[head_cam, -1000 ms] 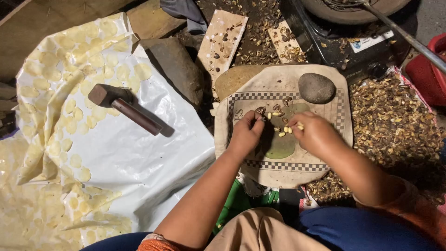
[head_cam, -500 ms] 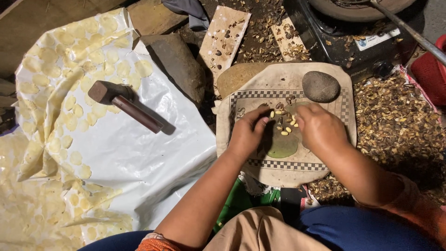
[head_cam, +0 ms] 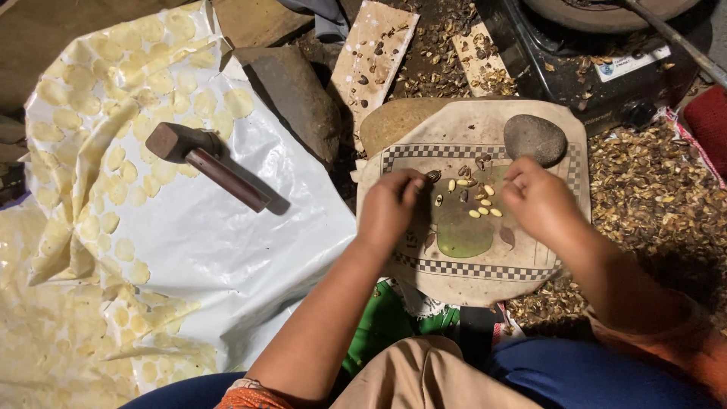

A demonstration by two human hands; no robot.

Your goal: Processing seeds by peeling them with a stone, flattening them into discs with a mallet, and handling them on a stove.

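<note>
Fingers (head_cam: 415, 184) of the left hand (head_cam: 390, 208) are curled, pinching a dark seed (head_cam: 433, 176) at their tips. Right hand (head_cam: 539, 201) is loosely bent over the work area; whether it grips anything cannot be told. Between both hands lies a cluster of pale kernels (head_cam: 478, 198) on a checkered-border cloth (head_cam: 469, 269). A grey round stone (head_cam: 535, 139) rests at the cloth's far right corner. Well apart to the left, a hammer (head_cam: 206, 161) lies on white plastic sheeting (head_cam: 227, 250). Husk debris (head_cam: 651, 189) covers the ground at right.
</note>
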